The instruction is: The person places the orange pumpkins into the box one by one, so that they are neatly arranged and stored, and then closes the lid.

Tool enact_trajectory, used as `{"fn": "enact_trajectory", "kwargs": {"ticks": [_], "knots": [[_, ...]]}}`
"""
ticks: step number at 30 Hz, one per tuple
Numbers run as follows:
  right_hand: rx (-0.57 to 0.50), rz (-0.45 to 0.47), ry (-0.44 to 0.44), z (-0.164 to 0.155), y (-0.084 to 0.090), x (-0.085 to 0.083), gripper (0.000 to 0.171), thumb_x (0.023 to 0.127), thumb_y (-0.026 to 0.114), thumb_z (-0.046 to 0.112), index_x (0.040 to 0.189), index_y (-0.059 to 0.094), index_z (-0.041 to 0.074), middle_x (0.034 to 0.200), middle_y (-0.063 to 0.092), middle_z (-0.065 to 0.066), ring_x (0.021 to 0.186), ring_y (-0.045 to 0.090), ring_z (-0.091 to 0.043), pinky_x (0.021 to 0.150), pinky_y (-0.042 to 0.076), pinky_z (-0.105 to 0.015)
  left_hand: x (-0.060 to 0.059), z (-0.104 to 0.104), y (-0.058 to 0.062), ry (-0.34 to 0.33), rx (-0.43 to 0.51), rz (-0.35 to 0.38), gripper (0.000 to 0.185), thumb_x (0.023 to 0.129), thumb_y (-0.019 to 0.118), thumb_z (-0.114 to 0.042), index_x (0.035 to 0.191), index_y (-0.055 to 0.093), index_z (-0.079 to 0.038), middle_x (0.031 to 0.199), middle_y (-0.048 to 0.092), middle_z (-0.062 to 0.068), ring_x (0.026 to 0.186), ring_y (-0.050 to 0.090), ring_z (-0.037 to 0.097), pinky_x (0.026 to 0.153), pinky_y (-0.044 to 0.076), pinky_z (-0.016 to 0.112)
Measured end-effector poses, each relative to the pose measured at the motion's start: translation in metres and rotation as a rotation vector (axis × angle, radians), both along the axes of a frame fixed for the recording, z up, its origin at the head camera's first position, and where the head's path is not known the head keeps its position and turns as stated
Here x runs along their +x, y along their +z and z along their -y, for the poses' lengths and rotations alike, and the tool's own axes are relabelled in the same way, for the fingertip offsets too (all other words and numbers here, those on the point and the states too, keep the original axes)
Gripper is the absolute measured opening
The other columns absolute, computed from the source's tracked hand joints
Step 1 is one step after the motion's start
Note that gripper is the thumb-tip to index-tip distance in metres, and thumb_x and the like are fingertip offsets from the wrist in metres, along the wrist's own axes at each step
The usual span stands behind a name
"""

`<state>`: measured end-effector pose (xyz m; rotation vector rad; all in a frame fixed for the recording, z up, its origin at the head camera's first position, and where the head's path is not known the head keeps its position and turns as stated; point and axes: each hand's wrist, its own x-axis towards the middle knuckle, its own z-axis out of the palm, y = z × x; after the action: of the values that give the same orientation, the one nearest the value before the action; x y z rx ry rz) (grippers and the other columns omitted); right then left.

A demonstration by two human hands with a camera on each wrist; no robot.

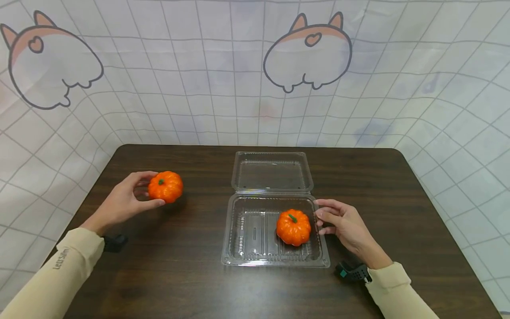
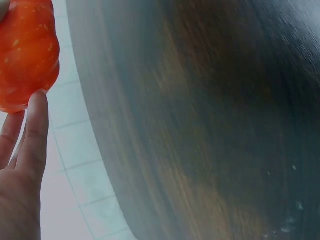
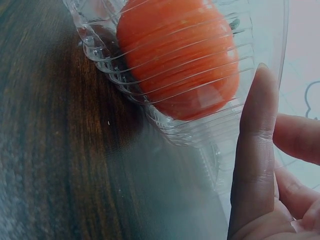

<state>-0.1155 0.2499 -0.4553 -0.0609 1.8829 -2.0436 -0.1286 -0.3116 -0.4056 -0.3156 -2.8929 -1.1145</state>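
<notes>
An orange toy pumpkin with a short green stem is held in my left hand above the left of the table, the thumb on its near side and fingers on its far side. The left wrist view shows this pumpkin at the upper left with fingertips against it. A clear plastic clamshell box lies opened in mid-table. Another orange pumpkin sits in the right half of its base. My right hand holds the box's right rim with thumb and fingertips, outside the wall beside that pumpkin.
The box's clear lid is folded back toward the far side. A dark wood table with rounded far corners carries everything. White grid-patterned cloth with cartoon drawings hangs behind and at the sides.
</notes>
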Motion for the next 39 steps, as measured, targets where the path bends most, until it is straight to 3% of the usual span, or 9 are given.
{"fn": "enact_trajectory", "kwargs": {"ticks": [4,9,12,18,25,33,39], "knots": [[0.008,0.0,-0.001,0.0,0.0,0.001,0.047,0.101,0.067,0.014,0.141,0.051,-0.005,0.097,0.075,0.006,0.077,0.069,-0.009,0.07,0.065,-0.029,-0.001,-0.006,0.002,-0.022,0.017,-0.006,0.077,0.083,0.089,-0.026,0.145,0.049,-0.005,0.143,0.053,0.019,0.113,0.068,0.033,0.085,0.054,0.007],[0.014,-0.006,0.001,0.0,0.001,0.001,0.049,0.101,0.068,0.015,0.142,0.05,-0.006,0.098,0.075,0.006,0.077,0.068,-0.01,0.07,0.065,-0.029,-0.001,-0.014,0.006,-0.026,0.022,-0.032,0.077,0.08,0.091,-0.025,0.144,0.052,-0.008,0.14,0.056,0.014,0.105,0.063,0.0,0.087,0.05,0.002],[0.009,-0.01,0.0,0.0,0.0,0.0,0.047,0.101,0.068,0.015,0.141,0.051,-0.004,0.098,0.075,0.005,0.077,0.068,-0.01,0.07,0.065,-0.029,0.001,-0.02,0.009,-0.043,0.028,-0.051,0.077,0.079,0.092,-0.024,0.144,0.052,-0.009,0.139,0.058,0.013,0.102,0.055,-0.011,0.088,0.046,-0.001],[0.007,-0.008,-0.006,0.0,-0.001,0.0,0.047,0.1,0.068,0.014,0.14,0.052,-0.004,0.097,0.075,0.005,0.077,0.068,-0.01,0.07,0.066,-0.029,0.005,-0.033,0.015,-0.082,0.027,-0.066,0.077,0.079,0.092,-0.025,0.145,0.052,-0.012,0.137,0.059,0.011,0.106,0.056,-0.005,0.091,0.046,-0.001],[0.019,-0.011,-0.01,0.001,-0.002,0.0,0.048,0.1,0.069,0.015,0.14,0.052,-0.004,0.097,0.075,0.005,0.076,0.068,-0.01,0.07,0.065,-0.029,0.008,-0.044,0.019,-0.112,0.015,-0.06,0.078,0.079,0.092,-0.026,0.146,0.052,-0.013,0.136,0.06,0.01,0.115,0.062,0.022,0.093,0.044,-0.002],[0.034,-0.011,-0.011,0.001,-0.002,0.0,0.049,0.1,0.069,0.015,0.141,0.051,-0.005,0.097,0.075,0.005,0.077,0.068,-0.01,0.071,0.066,-0.029,0.012,-0.053,0.024,-0.147,0.045,-0.035,0.078,0.078,0.093,-0.027,0.144,0.053,-0.014,0.138,0.058,0.008,0.111,0.058,0.002,0.096,0.044,-0.001],[0.03,-0.009,-0.01,0.001,-0.002,0.0,0.048,0.101,0.068,0.015,0.141,0.051,-0.005,0.096,0.074,0.006,0.077,0.068,-0.01,0.071,0.066,-0.029,0.013,-0.061,0.027,-0.172,0.053,-0.038,0.078,0.078,0.093,-0.023,0.143,0.053,-0.013,0.138,0.057,0.008,0.116,0.061,0.018,0.097,0.044,-0.001]]}}
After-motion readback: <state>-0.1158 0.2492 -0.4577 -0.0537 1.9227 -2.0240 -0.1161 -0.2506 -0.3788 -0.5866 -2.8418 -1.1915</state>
